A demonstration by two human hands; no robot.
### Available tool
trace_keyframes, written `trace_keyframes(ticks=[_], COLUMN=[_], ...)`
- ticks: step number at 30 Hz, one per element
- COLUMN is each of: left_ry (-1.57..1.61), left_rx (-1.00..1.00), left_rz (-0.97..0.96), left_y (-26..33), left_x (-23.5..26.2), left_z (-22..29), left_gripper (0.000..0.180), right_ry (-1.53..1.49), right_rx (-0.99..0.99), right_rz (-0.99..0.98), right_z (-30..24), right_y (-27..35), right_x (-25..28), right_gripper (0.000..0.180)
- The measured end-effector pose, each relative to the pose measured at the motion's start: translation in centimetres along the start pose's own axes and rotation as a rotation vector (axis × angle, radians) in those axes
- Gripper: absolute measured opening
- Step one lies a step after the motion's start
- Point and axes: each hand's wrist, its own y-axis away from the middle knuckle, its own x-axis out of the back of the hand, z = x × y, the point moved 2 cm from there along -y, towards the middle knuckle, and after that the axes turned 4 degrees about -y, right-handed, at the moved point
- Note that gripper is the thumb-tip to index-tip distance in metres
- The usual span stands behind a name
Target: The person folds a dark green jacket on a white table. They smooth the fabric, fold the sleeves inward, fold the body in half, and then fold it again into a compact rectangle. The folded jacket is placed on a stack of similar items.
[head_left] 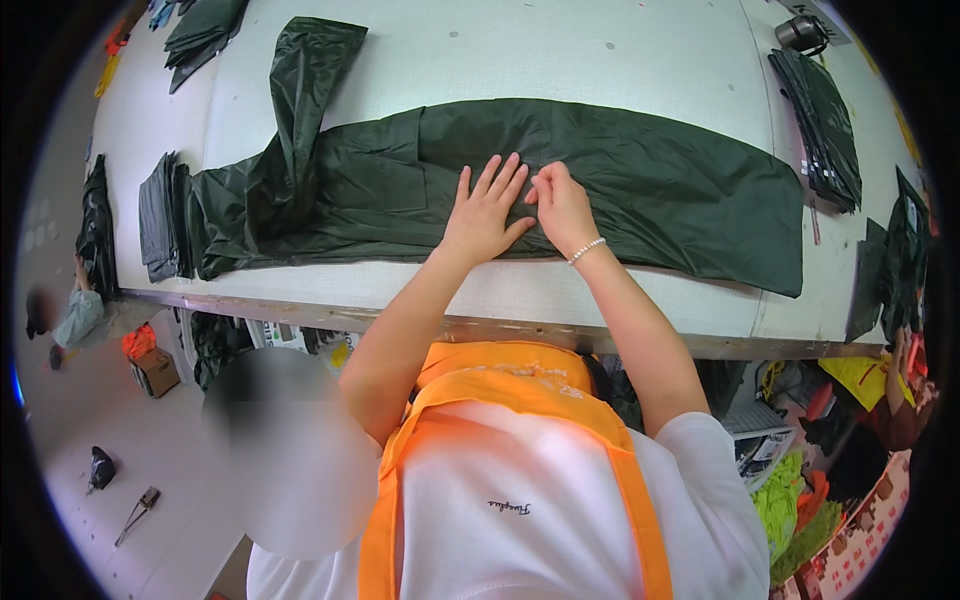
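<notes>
A dark green, shiny jacket-like garment lies spread lengthwise over the white table, wrinkled in the middle. One sleeve sticks up from its left part toward the far side, and a square pocket-like panel shows left of centre. My left hand rests flat on the garment with its fingers spread. Just right of it, my right hand is closed over the cloth, thumb and fingers drawn together. Whatever those fingers hold, if anything, is hidden. A beaded bracelet circles my right wrist.
Folded dark garments are stacked at the garment's left end. More piles lie at the far left and right. A dark metal cup-like object stands in the far right corner. Other people work beyond both table ends.
</notes>
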Motion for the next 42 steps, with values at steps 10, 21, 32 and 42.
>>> trace_keyframes(ticks=[10,21,32,42], left_ry=[-0.025,-0.014,0.015,0.032], left_rx=[-0.008,-0.001,-0.008,0.008], left_rz=[0.051,0.047,0.067,0.085], left_y=[-0.1,0.5,0.1,0.3], left_x=[-1.1,-1.1,-1.3,-1.3], left_z=[-0.2,-0.6,-0.5,-0.7], left_gripper=[0.073,0.072,0.072,0.073], right_ry=[-0.474,0.444,0.736,0.59], right_rx=[-0.376,-0.239,0.411,0.372], right_rz=[-0.593,-0.449,-0.113,-0.143], right_z=[0.7,2.6,-0.4,-0.1], right_y=[8.2,17.9,0.3,0.4], right_x=[7.5,9.8,1.3,2.9], right_gripper=[0.022,0.019,0.005,0.008])
